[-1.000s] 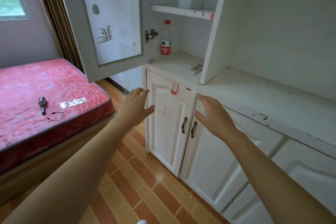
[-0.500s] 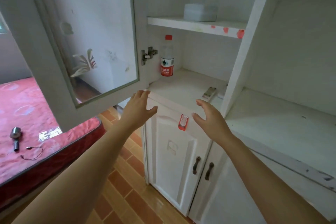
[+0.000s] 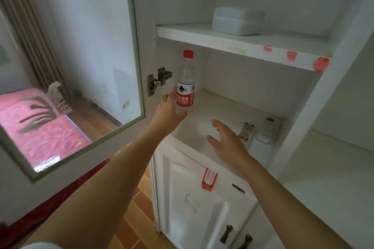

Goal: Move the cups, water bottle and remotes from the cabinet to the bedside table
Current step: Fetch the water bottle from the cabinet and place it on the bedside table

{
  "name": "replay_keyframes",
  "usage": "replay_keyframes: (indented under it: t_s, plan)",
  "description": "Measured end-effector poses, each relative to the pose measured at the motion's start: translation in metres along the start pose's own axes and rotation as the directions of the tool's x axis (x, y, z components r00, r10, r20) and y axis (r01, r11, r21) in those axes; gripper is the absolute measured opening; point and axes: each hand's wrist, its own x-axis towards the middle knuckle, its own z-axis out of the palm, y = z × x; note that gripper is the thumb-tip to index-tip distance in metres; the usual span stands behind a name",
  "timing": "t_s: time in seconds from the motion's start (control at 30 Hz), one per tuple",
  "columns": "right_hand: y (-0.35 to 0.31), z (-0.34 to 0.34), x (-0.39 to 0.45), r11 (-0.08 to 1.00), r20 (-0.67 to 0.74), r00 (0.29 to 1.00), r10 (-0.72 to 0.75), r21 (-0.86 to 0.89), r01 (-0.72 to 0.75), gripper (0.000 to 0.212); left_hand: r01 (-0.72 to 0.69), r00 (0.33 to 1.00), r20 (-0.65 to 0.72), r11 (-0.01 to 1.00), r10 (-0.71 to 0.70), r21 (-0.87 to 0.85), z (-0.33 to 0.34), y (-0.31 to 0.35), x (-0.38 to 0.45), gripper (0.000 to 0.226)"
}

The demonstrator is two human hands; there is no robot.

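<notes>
A clear water bottle [image 3: 186, 83] with a red cap and red label stands upright at the back left of the open cabinet compartment. My left hand [image 3: 169, 111] reaches up to its base, fingers spread and just at the bottle's lower left side, not closed round it. Two remotes lie side by side at the compartment's right: a small grey one [image 3: 246, 132] and a longer white one [image 3: 266, 129]. My right hand [image 3: 224, 137] hovers open over the shelf [image 3: 206, 113] just left of the remotes. No cups are in view.
The glass cabinet door [image 3: 81, 66] hangs open on the left, close to my left forearm. A pale lidded box [image 3: 236, 20] sits on the upper shelf. Closed lower doors with dark handles [image 3: 226, 233] are below. A red mattress [image 3: 40, 127] shows through the glass.
I have moved closer to the cabinet. Both hands rose from the lower door's edge into the compartment, the left up to the bottle, the right toward the remotes.
</notes>
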Motion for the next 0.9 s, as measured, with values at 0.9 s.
replay_keyframes:
  t_s: [0.9]
  plan:
    - [0.032, 0.022, 0.066, 0.950, 0.248, 0.968, -0.048, -0.287, 0.120, 0.053, 0.161, 0.951, -0.197, 0.926, -0.237, -0.341, 0.066, -0.018, 0.119, 0.056]
